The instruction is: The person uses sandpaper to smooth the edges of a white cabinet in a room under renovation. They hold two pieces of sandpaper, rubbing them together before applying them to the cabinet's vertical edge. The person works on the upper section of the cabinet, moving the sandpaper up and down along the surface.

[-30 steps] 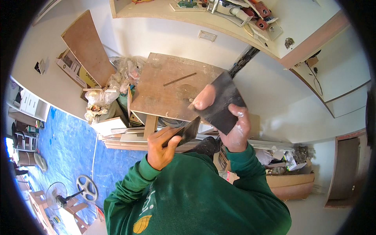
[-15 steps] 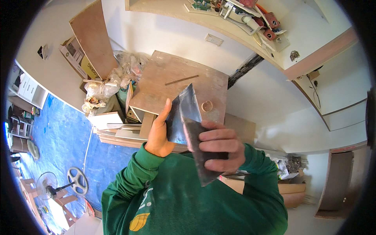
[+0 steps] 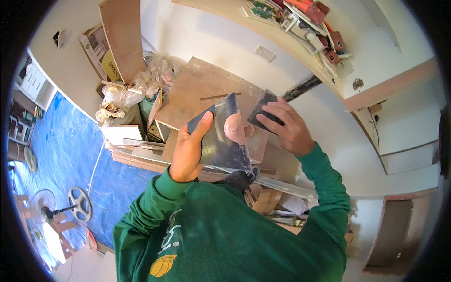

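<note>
My left hand grips the left edge of a dark metal putty plate, thumb on top, in front of my chest. A round lump of pink putty sits on the plate near its right edge. My right hand is closed on a dark flat putty blade, raised to the right of the plate and apart from it. Its fingers lie across the blade's face. Beyond both, a brown wooden board top carries a thin stick and a small round ring-like item.
Clear plastic bags and a tall wooden panel stand at the left. Blue sheeting covers the floor, with a fan on it. A shelf at upper right bears electrical parts. Cardboard lies below my right arm.
My right hand has swung up and right, carrying the putty blade off the plate. The pink putty lump now shows on the plate. The view has shifted slightly.
</note>
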Motion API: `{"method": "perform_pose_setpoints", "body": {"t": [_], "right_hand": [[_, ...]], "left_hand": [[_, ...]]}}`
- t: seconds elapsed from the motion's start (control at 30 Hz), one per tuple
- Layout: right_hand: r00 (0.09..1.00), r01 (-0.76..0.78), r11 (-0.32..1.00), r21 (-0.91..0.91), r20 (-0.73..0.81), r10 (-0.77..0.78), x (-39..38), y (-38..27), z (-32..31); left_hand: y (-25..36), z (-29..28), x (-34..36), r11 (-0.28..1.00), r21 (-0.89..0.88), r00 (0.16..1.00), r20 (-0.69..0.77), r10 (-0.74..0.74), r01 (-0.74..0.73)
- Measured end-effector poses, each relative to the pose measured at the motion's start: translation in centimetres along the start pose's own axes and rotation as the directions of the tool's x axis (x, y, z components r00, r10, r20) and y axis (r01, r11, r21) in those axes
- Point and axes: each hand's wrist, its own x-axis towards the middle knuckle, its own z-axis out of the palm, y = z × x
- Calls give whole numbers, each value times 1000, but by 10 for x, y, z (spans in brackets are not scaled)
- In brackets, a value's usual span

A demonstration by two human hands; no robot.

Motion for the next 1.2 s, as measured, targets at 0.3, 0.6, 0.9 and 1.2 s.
{"method": "perform_pose_setpoints", "body": {"t": [0.3, 0.6, 0.9, 1.2], "right_hand": [[946, 261, 963, -67, 215, -241, 42, -31, -64], [981, 185, 982, 48, -62, -182, 29, -54, -66], [987, -129, 990, -58, -101, 123, -40, -5, -4], [454, -173, -9, 985, 88, 886, -57, -36, -56]], "left_hand": [[-12, 1, 5, 850, 452, 959, 46, 279, -269], [-11, 13, 17, 991, -104, 990, 122, -65, 78], [-44, 15, 35, 981, -169, 977, 204, -57, 92], [-60, -8, 70, 231, 778, 657, 287, 697, -585]]}}
